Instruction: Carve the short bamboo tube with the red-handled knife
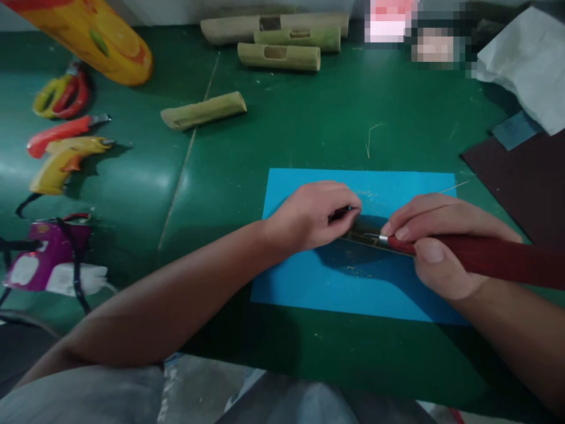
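from here, the left hand (320,215), fingers curled in, holds what looks like a bamboo piece (359,233) over the blue sheet (291,282); the right hand (454,235) grips the red tool (498,257). short, light strokes, angled clear of the left fingertips, seem wisest.

Head camera: worn on the person's head, giving the single view
Facing: forward and down onto the desk (265,141)
Nearness: close; the left hand (315,215) and right hand (450,227) show large, right of the frame's middle
Bottom edge: takes in the wearer's legs (83,394), below the desk's front
Top edge: reaches the pale wall (176,12) behind the desk
Tilt: the desk's front slants down toward frame right
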The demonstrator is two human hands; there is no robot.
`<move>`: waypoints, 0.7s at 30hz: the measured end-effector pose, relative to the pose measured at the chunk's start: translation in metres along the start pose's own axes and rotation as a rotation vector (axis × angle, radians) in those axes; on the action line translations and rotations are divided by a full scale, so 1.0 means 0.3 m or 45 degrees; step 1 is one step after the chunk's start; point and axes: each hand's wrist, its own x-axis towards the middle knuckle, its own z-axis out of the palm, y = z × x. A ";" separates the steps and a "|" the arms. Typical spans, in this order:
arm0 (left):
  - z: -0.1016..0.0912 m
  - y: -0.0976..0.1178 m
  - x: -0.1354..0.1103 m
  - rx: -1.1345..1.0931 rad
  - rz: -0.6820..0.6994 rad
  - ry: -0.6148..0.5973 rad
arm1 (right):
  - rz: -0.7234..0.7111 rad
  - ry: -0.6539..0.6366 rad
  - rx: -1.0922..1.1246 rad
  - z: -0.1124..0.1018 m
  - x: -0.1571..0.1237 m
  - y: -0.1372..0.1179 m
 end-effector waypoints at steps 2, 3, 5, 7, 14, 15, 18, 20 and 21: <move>-0.002 0.001 0.001 -0.004 0.008 0.002 | -0.130 -0.041 -0.008 0.001 0.019 0.003; -0.003 0.001 0.001 -0.003 0.006 0.004 | -0.133 -0.098 -0.027 -0.001 0.029 0.003; -0.005 0.001 0.002 0.000 -0.003 -0.001 | -0.105 -0.159 -0.061 -0.005 0.042 0.001; -0.006 0.001 0.001 0.005 -0.009 -0.013 | -0.109 -0.190 -0.090 -0.009 0.048 -0.001; -0.004 -0.005 -0.002 0.013 -0.037 -0.038 | -0.166 -0.178 -0.035 0.004 0.046 0.004; -0.003 -0.006 -0.002 0.013 -0.035 -0.037 | -0.158 -0.172 -0.028 0.007 0.047 0.004; 0.000 -0.006 -0.001 0.024 -0.017 -0.032 | -0.123 -0.125 -0.016 0.010 0.039 0.003; 0.001 -0.006 -0.001 0.026 0.000 -0.020 | -0.102 -0.053 0.002 0.005 0.023 0.003; 0.001 -0.006 -0.001 0.026 0.001 -0.017 | -0.061 -0.032 0.011 0.001 0.013 0.005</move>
